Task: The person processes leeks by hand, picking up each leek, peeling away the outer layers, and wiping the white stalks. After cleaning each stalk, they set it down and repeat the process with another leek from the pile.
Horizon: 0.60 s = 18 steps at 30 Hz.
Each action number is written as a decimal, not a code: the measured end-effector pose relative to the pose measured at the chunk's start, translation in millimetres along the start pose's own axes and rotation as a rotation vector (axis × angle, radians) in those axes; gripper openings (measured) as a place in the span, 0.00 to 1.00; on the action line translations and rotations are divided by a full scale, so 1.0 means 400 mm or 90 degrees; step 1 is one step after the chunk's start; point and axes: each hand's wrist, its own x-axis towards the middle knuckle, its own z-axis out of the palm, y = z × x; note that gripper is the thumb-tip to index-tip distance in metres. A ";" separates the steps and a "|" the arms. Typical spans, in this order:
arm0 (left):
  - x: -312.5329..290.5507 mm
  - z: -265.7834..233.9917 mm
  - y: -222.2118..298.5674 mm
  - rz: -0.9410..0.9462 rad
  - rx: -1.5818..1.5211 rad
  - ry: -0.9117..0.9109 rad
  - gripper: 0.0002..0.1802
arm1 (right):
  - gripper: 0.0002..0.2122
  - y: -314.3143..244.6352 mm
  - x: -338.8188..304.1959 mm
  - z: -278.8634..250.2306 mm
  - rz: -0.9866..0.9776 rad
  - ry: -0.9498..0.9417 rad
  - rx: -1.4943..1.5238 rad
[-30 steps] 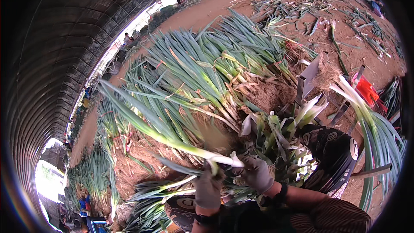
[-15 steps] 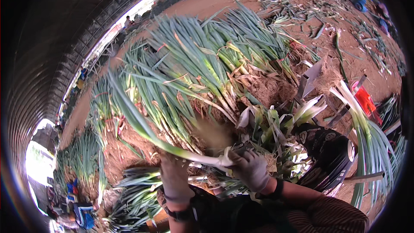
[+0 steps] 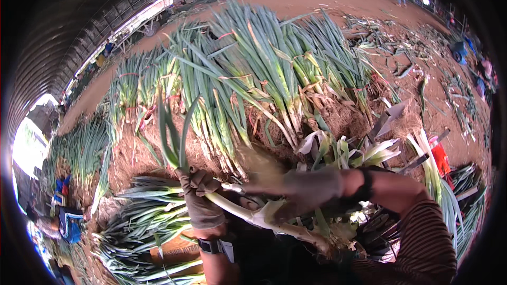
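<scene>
Head view. The left hand (image 3: 199, 200), gloved, is clenched around a leek (image 3: 232, 208) where the green leaves meet the pale stem; the leaves stand up from the fist and the white stem runs down and to the right across the person's lap. The right hand (image 3: 303, 190), also gloved, lies over the lower part of the same stem, blurred, so I cannot tell whether it is closed on the stem or only brushing it.

Beyond the hands a large heap of leeks (image 3: 253, 84) lies on the dirt floor (image 3: 327, 5), roots toward the person. A stack of leeks (image 3: 142, 216) lies at the left, and peeled skins (image 3: 359, 153) sit to the right, near a red-handled tool (image 3: 438, 155) (its blade is not clear).

Risks, as judged: the stem could snap if bent between the two hands; a loose glove could slip on damp skin and drop the leek into the dirt; trimmings could bury the tool.
</scene>
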 end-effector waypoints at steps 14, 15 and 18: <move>-0.041 -0.272 0.183 0.034 -0.092 0.044 0.21 | 0.22 0.112 -0.065 0.358 0.227 -0.013 0.480; -0.054 -0.302 0.201 0.054 -0.093 0.105 0.21 | 0.21 0.111 -0.114 0.378 0.195 -0.005 0.459; -0.072 -0.333 0.234 0.042 -0.104 0.105 0.21 | 0.14 0.061 -0.241 0.340 0.162 0.154 0.228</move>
